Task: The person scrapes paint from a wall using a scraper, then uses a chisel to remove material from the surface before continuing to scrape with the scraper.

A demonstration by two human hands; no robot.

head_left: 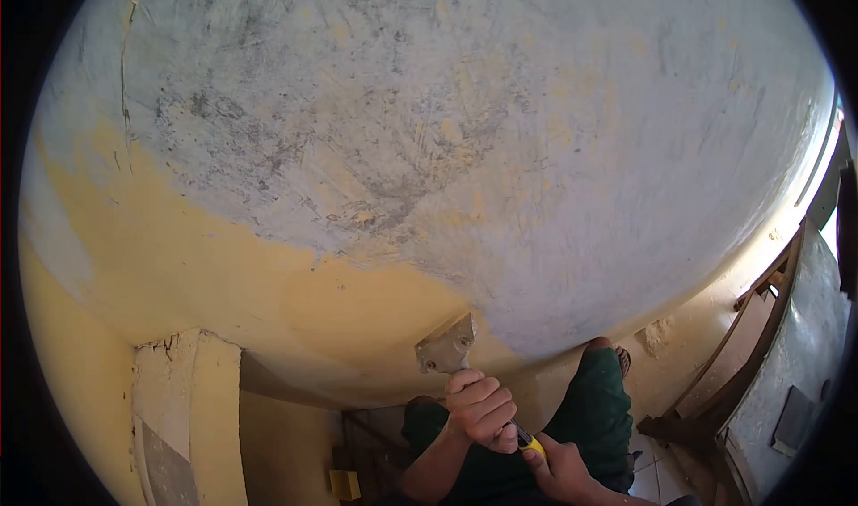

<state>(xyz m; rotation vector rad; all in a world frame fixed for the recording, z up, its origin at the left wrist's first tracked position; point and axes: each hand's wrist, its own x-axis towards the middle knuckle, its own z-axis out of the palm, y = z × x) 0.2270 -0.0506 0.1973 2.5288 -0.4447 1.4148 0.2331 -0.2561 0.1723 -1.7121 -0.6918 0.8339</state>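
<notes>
Both hands grip one paint scraper (445, 345) with a broad metal head and a black and yellow handle. My left hand (483, 409) is wrapped round the handle just below the head. Lower down, my right hand (565, 472) closes on the yellow end. The blade edge lies at the wall (357, 296), on yellow paint close to the border with the bare grey-white part; whether it touches cannot be made out. Above and to the right, the wall (572, 229) is scraped, with dark scuffs and scattered yellow flecks.
A yellow ledge or pillar (214, 408) juts out at lower left, with a recess beside it. My legs in green cloth (594, 399) are below. At right stands a worn table (778, 354) with a dark flat object (793, 419) on it. A small yellow block (344, 484) sits low.
</notes>
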